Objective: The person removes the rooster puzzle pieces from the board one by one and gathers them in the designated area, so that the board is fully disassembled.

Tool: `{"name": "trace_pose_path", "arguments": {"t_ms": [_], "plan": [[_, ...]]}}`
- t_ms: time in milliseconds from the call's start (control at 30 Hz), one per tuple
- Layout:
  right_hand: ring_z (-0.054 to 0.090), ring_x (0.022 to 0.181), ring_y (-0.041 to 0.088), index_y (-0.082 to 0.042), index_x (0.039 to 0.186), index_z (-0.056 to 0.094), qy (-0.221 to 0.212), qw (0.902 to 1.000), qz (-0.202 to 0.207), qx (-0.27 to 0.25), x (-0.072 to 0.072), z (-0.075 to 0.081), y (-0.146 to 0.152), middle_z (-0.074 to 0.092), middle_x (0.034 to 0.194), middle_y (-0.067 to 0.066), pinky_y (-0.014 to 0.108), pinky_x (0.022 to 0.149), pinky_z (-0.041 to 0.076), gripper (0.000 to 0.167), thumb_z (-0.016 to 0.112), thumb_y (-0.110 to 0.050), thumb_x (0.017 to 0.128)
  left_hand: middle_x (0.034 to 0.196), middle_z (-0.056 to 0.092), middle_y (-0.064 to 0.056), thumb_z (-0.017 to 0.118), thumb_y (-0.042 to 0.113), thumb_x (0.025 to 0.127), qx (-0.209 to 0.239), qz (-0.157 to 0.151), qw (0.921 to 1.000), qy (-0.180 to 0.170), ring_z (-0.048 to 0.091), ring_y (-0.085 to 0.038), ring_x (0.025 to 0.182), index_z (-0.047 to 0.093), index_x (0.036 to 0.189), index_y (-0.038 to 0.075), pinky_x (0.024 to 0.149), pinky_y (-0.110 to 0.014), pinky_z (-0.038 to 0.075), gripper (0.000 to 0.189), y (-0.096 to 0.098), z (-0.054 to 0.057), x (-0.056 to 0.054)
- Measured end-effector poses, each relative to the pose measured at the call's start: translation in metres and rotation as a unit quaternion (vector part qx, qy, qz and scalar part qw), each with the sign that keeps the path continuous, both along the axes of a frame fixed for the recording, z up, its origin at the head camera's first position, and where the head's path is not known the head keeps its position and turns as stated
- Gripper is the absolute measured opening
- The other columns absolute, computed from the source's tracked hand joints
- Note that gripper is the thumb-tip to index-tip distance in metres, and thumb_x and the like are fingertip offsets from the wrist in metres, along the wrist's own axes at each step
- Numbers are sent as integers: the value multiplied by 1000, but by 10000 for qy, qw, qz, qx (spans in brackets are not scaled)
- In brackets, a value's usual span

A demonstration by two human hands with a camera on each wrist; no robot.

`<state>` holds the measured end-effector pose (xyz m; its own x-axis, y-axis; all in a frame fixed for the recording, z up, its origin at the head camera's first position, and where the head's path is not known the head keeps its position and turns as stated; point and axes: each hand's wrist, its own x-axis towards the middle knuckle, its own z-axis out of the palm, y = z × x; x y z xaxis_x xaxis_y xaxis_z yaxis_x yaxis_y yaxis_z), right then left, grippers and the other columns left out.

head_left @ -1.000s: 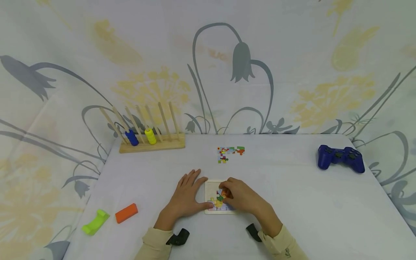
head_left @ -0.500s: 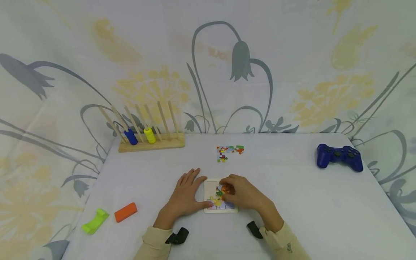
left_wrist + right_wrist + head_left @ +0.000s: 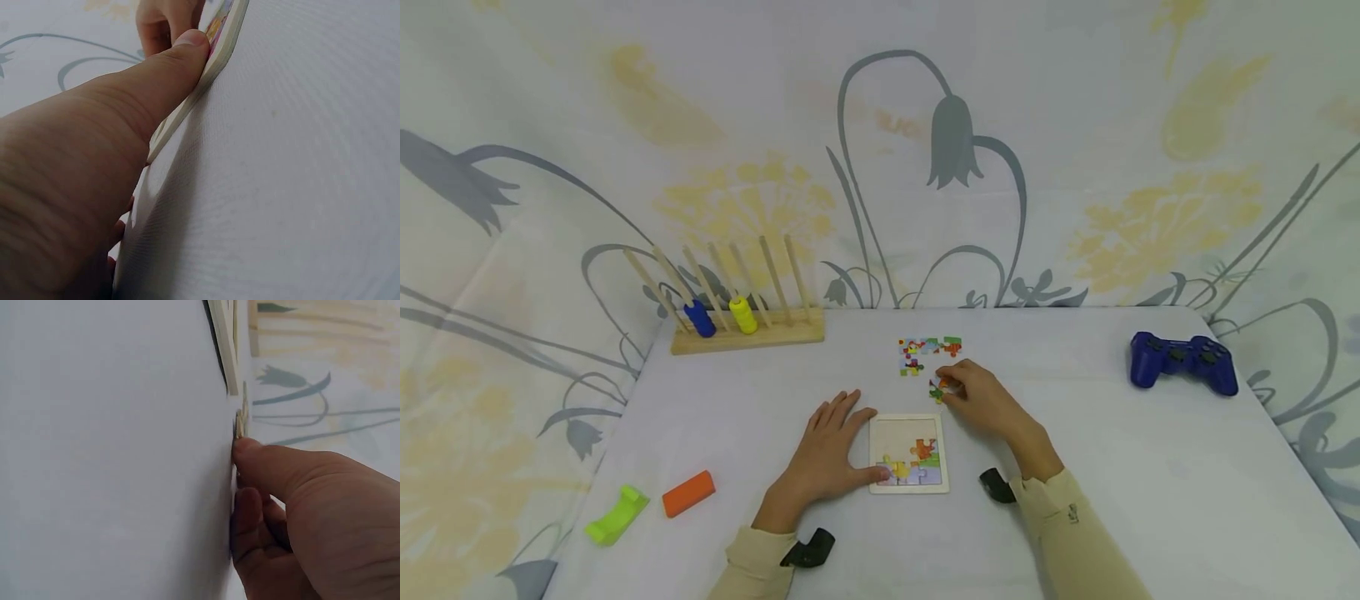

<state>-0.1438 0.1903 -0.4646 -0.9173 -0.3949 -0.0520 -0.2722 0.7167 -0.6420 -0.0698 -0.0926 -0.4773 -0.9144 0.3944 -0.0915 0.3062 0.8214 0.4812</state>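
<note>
Pale wood frames the part-filled tray [image 3: 893, 435], where the left hand [image 3: 829, 454], fingers spread, rests its thumb by the near-left corner. Apart from it, the right hand [image 3: 988, 407] pinches a puzzle piece [image 3: 935, 390] between thumb and fingers, just beyond the tray (other pieces [image 3: 913, 347] lie near, slightly farther off).

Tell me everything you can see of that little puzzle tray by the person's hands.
The puzzle tray is squarish, with a pale raised rim that looks wooden. It lies flat on the white table. Colourful interlocking pieces line its near side and rise partway up the right; the rest shows bare base. The left hand's thumb rests on its left edge, near the bottom.
</note>
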Motion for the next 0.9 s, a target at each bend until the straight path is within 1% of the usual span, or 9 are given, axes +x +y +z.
{"name": "trace_pose_path", "arguments": {"t_ms": [167, 300, 367, 500, 700, 900], "plan": [[62, 105, 26, 0, 136, 62, 116, 9998, -125, -27, -17, -4, -1, 64, 118, 14, 42, 91, 54, 39, 66, -9, 98, 167, 29, -10, 77, 65, 79, 37, -7, 9999, 114, 20, -35, 157, 48, 149, 19, 127, -56, 17, 90, -1, 0, 0], [62, 109, 27, -1, 137, 61, 89, 9996, -219, -141, -24, -6, -3, 63, 124, 15, 43, 94, 54, 40, 66, -8, 98, 167, 30, -12, 79, 64, 78, 99, -45, 9998, 160, 21, -37, 157, 49, 149, 18, 126, -58, 18, 89, -1, -1, 0], [62, 110, 27, -1, 137, 60, 90, 9994, -279, -185, -26, -7, -5, 63, 126, 15, 43, 94, 55, 40, 66, -8, 98, 167, 29, -12, 78, 64, 78, 101, -51, 9999, 117, 21, -36, 157, 49, 149, 18, 127, -57, 17, 90, -1, -1, -1], [63, 107, 26, -2, 137, 61, 94, 9989, -405, -233, -29, -9, -7, 64, 124, 14, 42, 91, 55, 40, 67, -9, 98, 168, 28, -9, 77, 66, 79, 36, -27, 10000, 19, 19, -33, 158, 47, 150, 19, 128, -55, 15, 90, -1, 0, 0], [64, 101, 25, -5, 138, 61, 114, 9982, -509, -300, -31, -12, -8, 66, 119, 12, 40, 88, 55, 42, 69, -10, 97, 168, 29, -9, 76, 66, 80, 49, 4, 10000, 82, 20, -33, 158, 48, 150, 20, 128, -56, 16, 89, -1, -2, 0], [63, 97, 23, -6, 139, 61, 107, 9974, -647, -315, -31, -14, -7, 67, 115, 11, 38, 84, 54, 44, 70, -11, 96, 168, 28, -8, 75, 67, 80, 45, 0, 10000, 65, 19, -33, 158, 47, 150, 21, 128, -55, 15, 89, -1, -2, 0]]}}
